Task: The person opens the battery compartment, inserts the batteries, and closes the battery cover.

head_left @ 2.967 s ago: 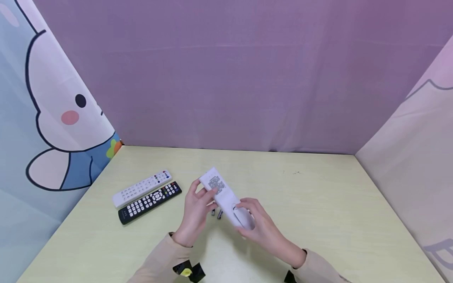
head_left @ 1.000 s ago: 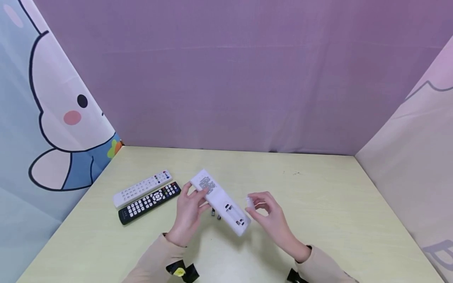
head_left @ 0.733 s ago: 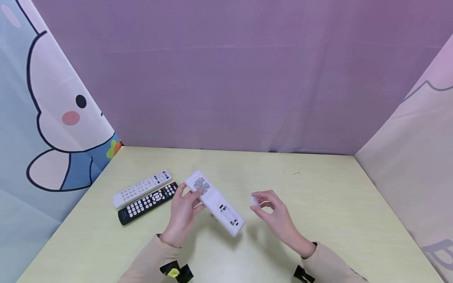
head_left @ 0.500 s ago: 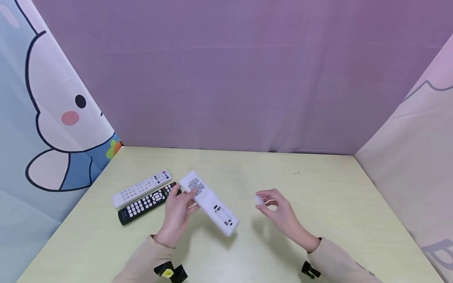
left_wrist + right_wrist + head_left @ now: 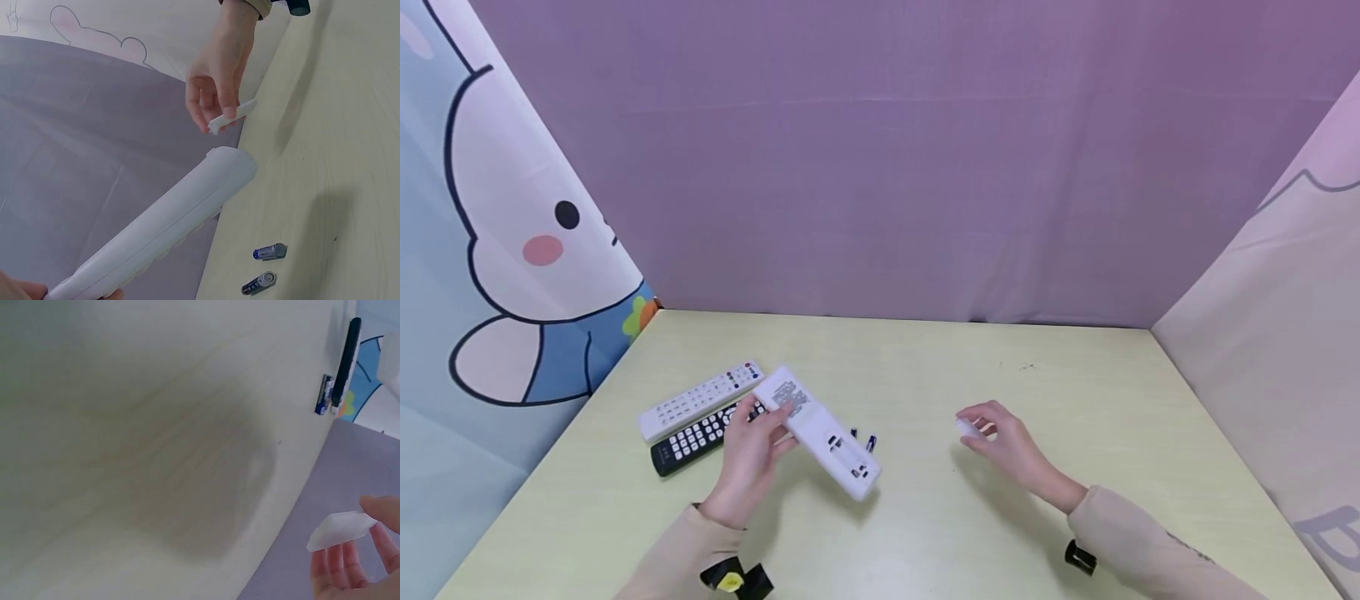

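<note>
My left hand (image 5: 752,450) grips a white remote control (image 5: 820,429) by its far end, back side up, with the battery compartment uncovered and no batteries in it. In the left wrist view the remote (image 5: 156,219) hangs above the table. Off to the right, my right hand (image 5: 1011,446) pinches a small white battery cover (image 5: 970,427) between thumb and fingers, held in the air. The right wrist view shows the cover (image 5: 340,530) edge and broad face. Two batteries (image 5: 270,252) lie on the table beneath the remote, partly hidden by it in the head view.
A second white remote (image 5: 700,400) and a black remote (image 5: 692,442) lie side by side at the left of the table (image 5: 1075,383), button side up. The held remote and left hand overlap the black one. A purple cloth (image 5: 880,167) rises behind the table.
The cover has come off the remote into my right hand. Since then the left hand has carried the remote leftward, the right hand has moved rightward with the cover, and the batteries show again.
</note>
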`<move>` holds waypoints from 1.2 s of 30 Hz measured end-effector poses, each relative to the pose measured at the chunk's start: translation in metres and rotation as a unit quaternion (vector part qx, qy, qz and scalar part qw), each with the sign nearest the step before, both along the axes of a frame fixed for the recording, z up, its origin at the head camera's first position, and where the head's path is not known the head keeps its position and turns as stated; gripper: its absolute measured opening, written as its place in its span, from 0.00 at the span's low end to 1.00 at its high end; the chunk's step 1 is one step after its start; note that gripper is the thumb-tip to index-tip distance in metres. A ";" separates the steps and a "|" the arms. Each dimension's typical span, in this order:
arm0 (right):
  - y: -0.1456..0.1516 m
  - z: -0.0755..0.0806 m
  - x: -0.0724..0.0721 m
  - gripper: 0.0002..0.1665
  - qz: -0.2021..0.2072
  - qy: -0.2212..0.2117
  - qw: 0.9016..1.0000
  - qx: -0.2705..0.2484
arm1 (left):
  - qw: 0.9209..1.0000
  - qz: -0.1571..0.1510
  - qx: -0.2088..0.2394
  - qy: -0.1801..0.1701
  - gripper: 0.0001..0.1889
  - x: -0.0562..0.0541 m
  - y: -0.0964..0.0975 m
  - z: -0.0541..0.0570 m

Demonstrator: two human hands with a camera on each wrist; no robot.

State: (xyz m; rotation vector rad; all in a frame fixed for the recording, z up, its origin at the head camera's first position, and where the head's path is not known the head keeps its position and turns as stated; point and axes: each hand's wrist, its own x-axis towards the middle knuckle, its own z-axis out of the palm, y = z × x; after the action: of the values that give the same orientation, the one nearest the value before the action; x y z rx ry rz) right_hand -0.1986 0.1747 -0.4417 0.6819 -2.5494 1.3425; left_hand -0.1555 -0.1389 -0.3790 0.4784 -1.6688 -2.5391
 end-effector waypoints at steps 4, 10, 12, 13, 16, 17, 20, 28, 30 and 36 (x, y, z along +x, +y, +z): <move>0.006 -0.005 -0.006 0.15 0.008 -0.017 1.000 0.023 | 1.000 -0.003 -0.007 -0.006 0.27 0.000 -0.005 0.001; 0.013 -0.012 -0.014 0.16 0.021 -0.048 0.997 0.051 | 1.000 0.002 -0.018 -0.016 0.28 0.001 -0.012 0.000; 0.015 -0.013 -0.015 0.16 0.027 -0.056 0.996 0.058 | 1.000 0.002 -0.019 -0.017 0.29 0.002 -0.014 0.000; 0.016 -0.014 -0.016 0.16 0.030 -0.059 0.996 0.060 | 1.000 0.001 -0.020 -0.017 0.29 0.003 -0.015 0.000; 0.018 -0.015 -0.017 0.16 0.036 -0.065 0.995 0.067 | 1.000 -0.001 -0.022 -0.019 0.30 0.004 -0.019 -0.001; 0.018 -0.015 -0.018 0.16 0.036 -0.065 0.995 0.070 | 1.000 -0.003 -0.022 -0.020 0.30 0.004 -0.020 -0.001; 0.019 -0.016 -0.019 0.16 0.034 -0.071 0.994 0.075 | 0.999 -0.002 -0.024 -0.024 0.30 0.005 -0.022 -0.002; 0.019 -0.021 -0.023 0.17 0.015 -0.106 0.991 0.083 | 0.999 -0.002 -0.027 -0.024 0.31 0.006 -0.027 -0.004; 0.019 -0.022 -0.024 0.17 0.014 -0.105 0.991 0.085 | 0.999 -0.002 -0.029 -0.025 0.31 0.007 -0.028 -0.004; 0.020 -0.027 -0.027 0.17 0.012 -0.102 0.990 0.094 | 0.999 -0.001 -0.034 -0.025 0.31 0.006 -0.030 -0.004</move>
State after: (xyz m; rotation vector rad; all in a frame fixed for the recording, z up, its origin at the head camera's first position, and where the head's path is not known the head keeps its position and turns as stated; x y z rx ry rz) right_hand -0.2258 0.1946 -0.4683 0.6393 -2.8658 1.2494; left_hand -0.1491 -0.1687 -0.3834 0.5396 -1.7665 -2.4838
